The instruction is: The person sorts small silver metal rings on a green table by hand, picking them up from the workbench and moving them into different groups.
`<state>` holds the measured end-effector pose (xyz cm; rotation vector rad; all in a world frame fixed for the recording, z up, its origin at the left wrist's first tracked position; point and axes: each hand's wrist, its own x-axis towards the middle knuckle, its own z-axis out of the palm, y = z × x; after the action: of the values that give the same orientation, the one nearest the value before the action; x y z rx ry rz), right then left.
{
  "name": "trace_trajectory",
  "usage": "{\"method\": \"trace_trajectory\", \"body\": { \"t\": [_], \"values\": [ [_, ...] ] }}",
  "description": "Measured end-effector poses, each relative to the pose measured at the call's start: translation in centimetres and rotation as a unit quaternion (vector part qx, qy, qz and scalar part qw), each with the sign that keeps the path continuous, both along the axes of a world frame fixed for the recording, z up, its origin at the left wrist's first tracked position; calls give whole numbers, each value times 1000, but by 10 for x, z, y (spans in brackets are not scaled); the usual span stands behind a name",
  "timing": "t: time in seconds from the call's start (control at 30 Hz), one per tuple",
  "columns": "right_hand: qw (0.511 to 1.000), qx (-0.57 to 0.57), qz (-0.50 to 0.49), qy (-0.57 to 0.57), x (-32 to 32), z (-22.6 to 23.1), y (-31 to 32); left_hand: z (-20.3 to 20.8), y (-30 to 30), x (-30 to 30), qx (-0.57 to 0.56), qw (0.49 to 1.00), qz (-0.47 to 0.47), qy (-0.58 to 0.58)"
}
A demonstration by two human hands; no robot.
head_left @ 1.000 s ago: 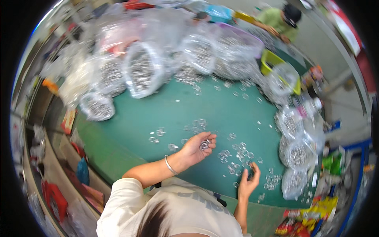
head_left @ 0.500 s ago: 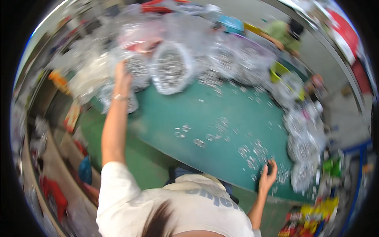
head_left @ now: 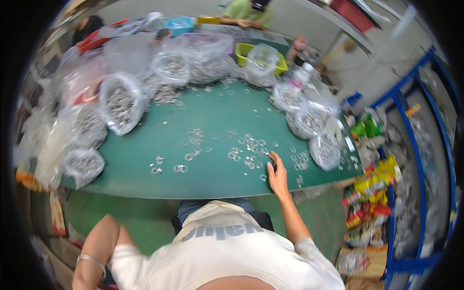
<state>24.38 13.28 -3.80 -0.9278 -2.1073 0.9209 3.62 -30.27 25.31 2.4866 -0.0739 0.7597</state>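
1. Rings (head_left: 249, 152): shiny bare metal, scattered near the table's front edge.
2. Table (head_left: 212, 111): matt green, smooth.
3. Bags (head_left: 121, 101): clear glossy crinkled plastic.
4. Shirt (head_left: 222, 251): matt white cloth.

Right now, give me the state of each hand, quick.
Left hand: out of view, only the bent arm shows at the lower left.
Right hand: flat on the green table, fingers on loose metal rings, gripping nothing visible.

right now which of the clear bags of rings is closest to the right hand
The bag at the table's right edge, just right of the right hand, past a few loose rings. The other bags lie farther back or on the left side.
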Motion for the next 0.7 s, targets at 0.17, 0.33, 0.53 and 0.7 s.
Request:
{"method": "trace_trajectory", "body": {
  "t": [0.17,0.33,0.53,0.7],
  "values": [
    [993,-45,34,105,-21,-5,17,-19,59,-35,-45,964,-244,-98],
    [995,100,4,21,-17,13,59,-110,259,-39,-313,813,310,-381],
    [957,215,178,-76,-51,18,70,-248,372,-33,-222,667,711,30],
    [994,-9,85,61,-38,26,74,-273,399,-23,-165,663,729,50]
  ]
}}
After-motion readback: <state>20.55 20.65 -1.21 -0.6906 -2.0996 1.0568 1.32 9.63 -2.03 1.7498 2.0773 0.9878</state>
